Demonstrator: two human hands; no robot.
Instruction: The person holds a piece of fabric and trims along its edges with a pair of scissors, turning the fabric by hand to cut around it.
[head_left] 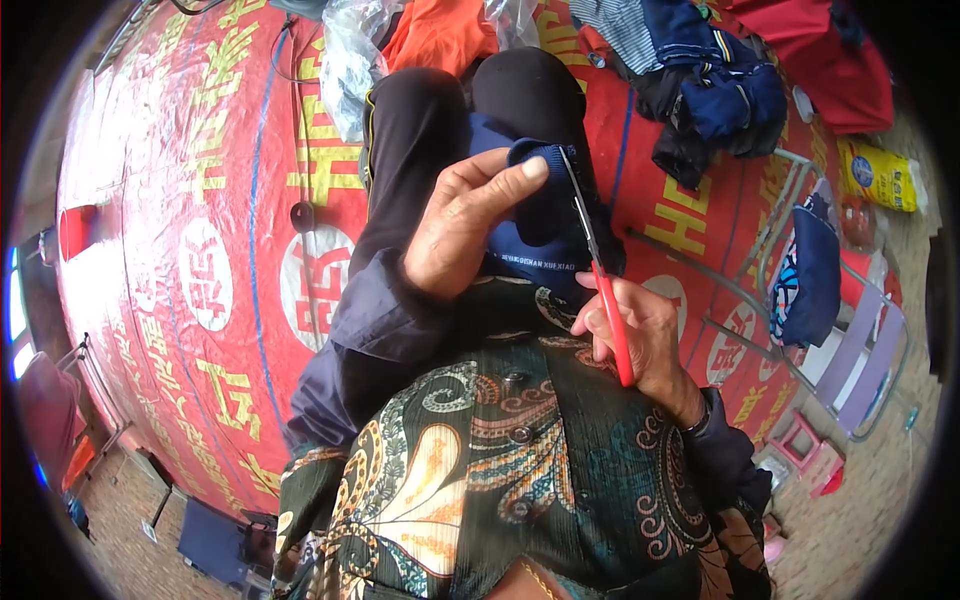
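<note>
Over my lap, my left hand [465, 215] pinches the ribbed edge of a dark blue garment [545, 225] between thumb and fingers. The garment lies across my thighs, with a line of small white lettering near its lower part. My right hand [640, 330] is closed round the red handle of a pair of scissors [603, 280]. The metal blades point up and away from me, and their tip touches or lies close beside the ribbed edge near my left thumb. Whether fabric sits between the blades is too small to tell.
Red sheeting [225, 340] with yellow characters spreads around me. Dark clothes [725, 95] lie at the upper right, beside a red cloth [815, 60]. An orange cloth [435, 35] and clear plastic [350, 65] lie beyond my knees. A folding chair [860, 350] stands at the right.
</note>
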